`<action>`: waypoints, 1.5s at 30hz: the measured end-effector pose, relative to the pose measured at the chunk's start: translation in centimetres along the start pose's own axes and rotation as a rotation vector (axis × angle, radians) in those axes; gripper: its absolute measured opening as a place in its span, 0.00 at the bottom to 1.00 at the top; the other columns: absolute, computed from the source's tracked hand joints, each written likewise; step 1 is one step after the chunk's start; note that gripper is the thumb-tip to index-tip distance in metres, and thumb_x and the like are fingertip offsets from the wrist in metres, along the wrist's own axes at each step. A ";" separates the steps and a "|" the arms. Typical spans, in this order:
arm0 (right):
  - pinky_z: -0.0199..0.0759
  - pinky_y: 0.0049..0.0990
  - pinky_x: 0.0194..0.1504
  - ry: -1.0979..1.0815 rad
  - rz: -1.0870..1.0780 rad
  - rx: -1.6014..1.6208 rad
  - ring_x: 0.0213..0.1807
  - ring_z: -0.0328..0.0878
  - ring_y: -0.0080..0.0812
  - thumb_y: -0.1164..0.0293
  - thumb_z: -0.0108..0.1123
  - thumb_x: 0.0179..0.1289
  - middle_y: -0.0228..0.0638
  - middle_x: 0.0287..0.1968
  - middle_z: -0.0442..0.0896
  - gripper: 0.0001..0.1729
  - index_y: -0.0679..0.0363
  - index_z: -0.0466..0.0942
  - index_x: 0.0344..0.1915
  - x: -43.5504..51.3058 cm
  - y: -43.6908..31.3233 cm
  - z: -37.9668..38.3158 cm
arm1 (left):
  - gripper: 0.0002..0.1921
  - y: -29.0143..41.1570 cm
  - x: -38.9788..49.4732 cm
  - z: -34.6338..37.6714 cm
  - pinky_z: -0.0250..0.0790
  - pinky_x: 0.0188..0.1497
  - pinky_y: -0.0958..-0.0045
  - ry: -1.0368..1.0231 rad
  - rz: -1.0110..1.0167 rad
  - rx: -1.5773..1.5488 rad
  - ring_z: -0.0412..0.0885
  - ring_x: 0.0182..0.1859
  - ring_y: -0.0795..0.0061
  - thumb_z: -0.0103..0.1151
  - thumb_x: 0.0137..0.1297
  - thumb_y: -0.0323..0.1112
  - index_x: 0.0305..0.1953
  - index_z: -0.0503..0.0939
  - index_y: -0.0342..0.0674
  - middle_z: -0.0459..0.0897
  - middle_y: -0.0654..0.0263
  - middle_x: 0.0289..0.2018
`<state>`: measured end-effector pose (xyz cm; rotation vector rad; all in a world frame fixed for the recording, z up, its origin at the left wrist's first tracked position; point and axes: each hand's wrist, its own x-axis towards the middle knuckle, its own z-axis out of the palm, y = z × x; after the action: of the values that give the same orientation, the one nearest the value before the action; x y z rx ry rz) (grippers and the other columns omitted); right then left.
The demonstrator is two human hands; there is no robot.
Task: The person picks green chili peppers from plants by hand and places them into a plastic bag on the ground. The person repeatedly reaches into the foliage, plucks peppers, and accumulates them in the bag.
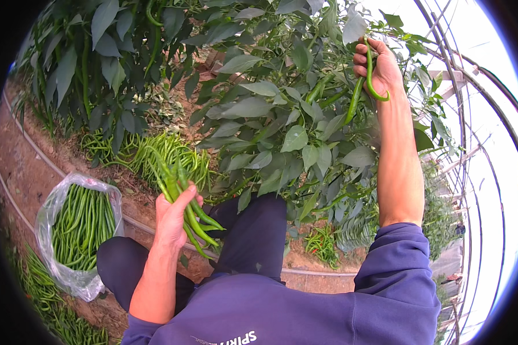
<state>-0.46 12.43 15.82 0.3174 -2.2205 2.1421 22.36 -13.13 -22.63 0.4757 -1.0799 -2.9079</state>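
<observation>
Several long green chili peppers [194,215] are bunched in my left hand [172,215], its thumb laid across them, above my bent knee. My right hand [380,64] is raised at the upper right among the leaves of a pepper plant [259,108], its fingers closed at the stem end of a curled green chili pepper [370,73]. Whether that stem is still joined to the plant, I cannot tell. Another green chili [355,100] hangs just below this hand. A clear plastic bag [45,228] packed with green chilies [84,226] stands open on the ground at the left.
Loose green chilies lie in a heap [172,155] under the plants, along the left ground [39,280] and in a smaller pile [323,246] at the right. A thin hose [134,223] crosses the soil. Greenhouse frame ribs [462,108] arch at the right.
</observation>
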 end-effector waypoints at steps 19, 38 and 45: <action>0.52 0.20 0.21 0.064 0.073 0.047 0.22 0.62 0.19 0.69 0.49 0.83 0.21 0.25 0.67 0.13 0.55 0.71 0.34 -2.4 -0.5 -1.0 | 0.13 -0.5 0.3 -0.1 0.74 0.34 0.73 0.003 0.004 0.031 0.85 0.37 0.74 0.72 0.69 0.36 0.49 0.83 0.38 0.85 0.68 0.36; 0.79 0.42 0.59 -0.440 0.291 -1.216 0.58 0.86 0.44 0.70 0.62 0.78 0.51 0.58 0.87 0.28 0.67 0.72 0.72 -26.9 20.4 -2.5 | 0.14 -1.4 0.7 -0.2 0.79 0.41 0.70 0.034 -0.052 0.046 0.85 0.39 0.73 0.70 0.71 0.36 0.52 0.81 0.38 0.84 0.66 0.38; 0.85 0.31 0.55 -0.439 0.083 -0.666 0.52 0.89 0.35 0.69 0.61 0.79 0.47 0.55 0.89 0.22 0.71 0.79 0.65 -19.3 9.9 -0.6 | 0.14 -1.5 0.8 0.0 0.80 0.43 0.70 0.028 -0.028 0.042 0.85 0.39 0.74 0.70 0.71 0.36 0.52 0.81 0.38 0.84 0.67 0.38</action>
<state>16.62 15.61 2.83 0.7082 -3.0563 1.3122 21.79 -12.09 -23.78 0.5353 -1.1425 -2.8976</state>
